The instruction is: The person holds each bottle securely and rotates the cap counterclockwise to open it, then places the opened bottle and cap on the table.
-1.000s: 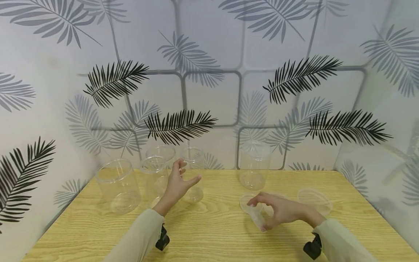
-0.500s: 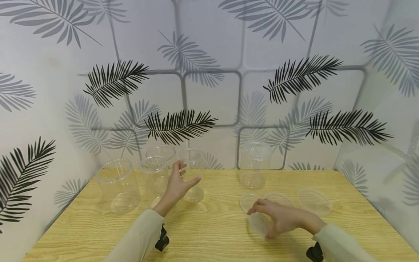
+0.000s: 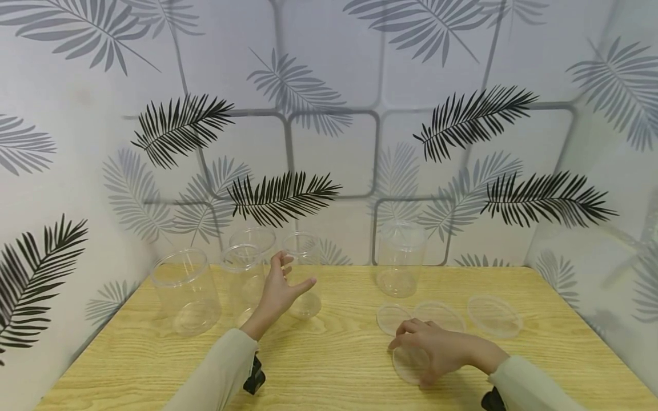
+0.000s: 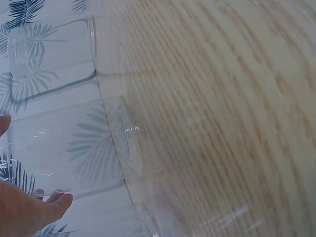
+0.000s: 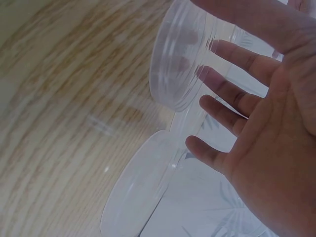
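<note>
My left hand (image 3: 277, 291) curves round a narrow clear plastic jar (image 3: 307, 307), thumb on the near side and fingers on the far side. The jar stands upright, its mouth uncovered. In the left wrist view the fingertips (image 4: 58, 206) rest against its clear wall. My right hand (image 3: 444, 348) holds a small round clear lid (image 3: 411, 366) by its rim between thumb and fingers, low over the table. From the right wrist that ridged lid (image 5: 175, 64) shows up close, fingertips at its edge. Whether it touches the wood I cannot tell.
Other uncovered clear jars stand at the left: a wide one (image 3: 185, 297), a middle one (image 3: 241, 279) and one behind (image 3: 252, 231). A tall jar (image 3: 401, 268) stands back right. Three flat lids lie rightward: small (image 3: 392, 317), larger (image 3: 437, 314), large (image 3: 494, 315).
My right hand has lowered the lid toward the table and turned it from steeply tilted to nearly flat. The left hand stays where it was at the narrow jar.
</note>
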